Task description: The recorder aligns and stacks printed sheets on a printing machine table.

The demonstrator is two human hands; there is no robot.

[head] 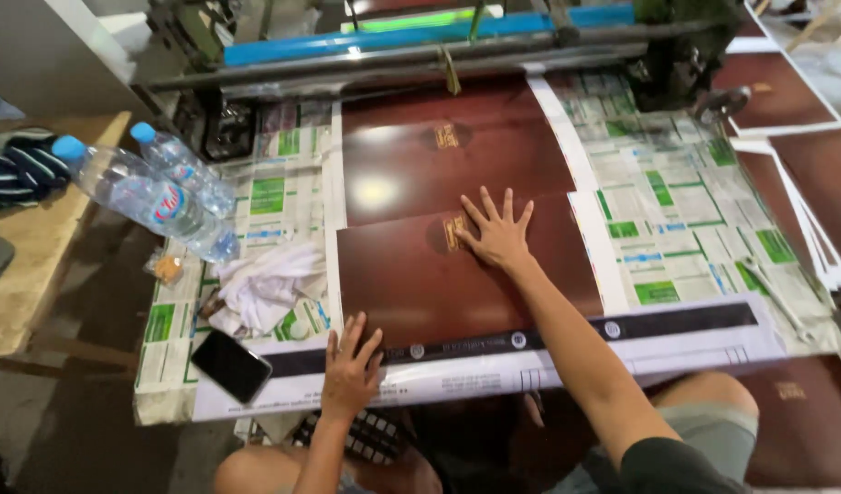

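The right hand (496, 234) is lying flat with fingers spread wide on a dark brown sheet (439, 284), near its gold mark. The left hand (350, 366) is pressing open on the sheet's near edge, holding nothing. The sheet is lying on the paper-covered table (677, 238), partly over a second brown sheet (420, 155). Two bottles (155, 197), a white cloth (265, 284) and a phone (230, 365) are lying at the left.
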